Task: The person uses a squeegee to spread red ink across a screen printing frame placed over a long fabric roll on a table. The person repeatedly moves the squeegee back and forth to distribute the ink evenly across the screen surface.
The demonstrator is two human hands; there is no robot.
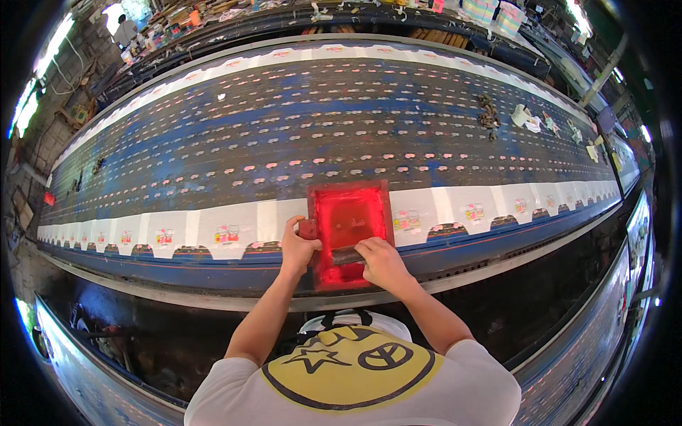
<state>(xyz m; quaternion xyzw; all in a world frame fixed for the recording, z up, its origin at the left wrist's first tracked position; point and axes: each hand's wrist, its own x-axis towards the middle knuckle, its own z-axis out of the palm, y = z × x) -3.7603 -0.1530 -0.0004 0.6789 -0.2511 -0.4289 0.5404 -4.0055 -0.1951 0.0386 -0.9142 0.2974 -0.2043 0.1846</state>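
Left hand (pixel 301 247): gripping the small red block (pixel 307 229) at the left side of the rectangular red frame with a glossy bright-red inner surface (pixel 389 213); thumb toward the frame. Right hand (pixel 383 263): fingers clasped on the right end of a flat dark-brown bar (pixel 346 256), which lies crosswise inside the frame, between the two hands, in its nearer half. Can't tell how hard the bar presses.

Frame sits between the hands, mostly beyond them, long side pointing away from the body, over a strip of white cloth with scalloped near edge (pixel 202 220). Cloth runs out left of left hand and right of right hand, with pink-and-yellow printed motifs (pixel 227 233) along it.

Under it all: long dark blue-stained table (pixel 284 153), rows of small pale marks beyond both hands. Far right of right hand: dark crumpled clump (pixel 488 115), crumpled white scrap (pixel 526 118). Second white strip (pixel 238 64) well beyond both hands, along far edge.
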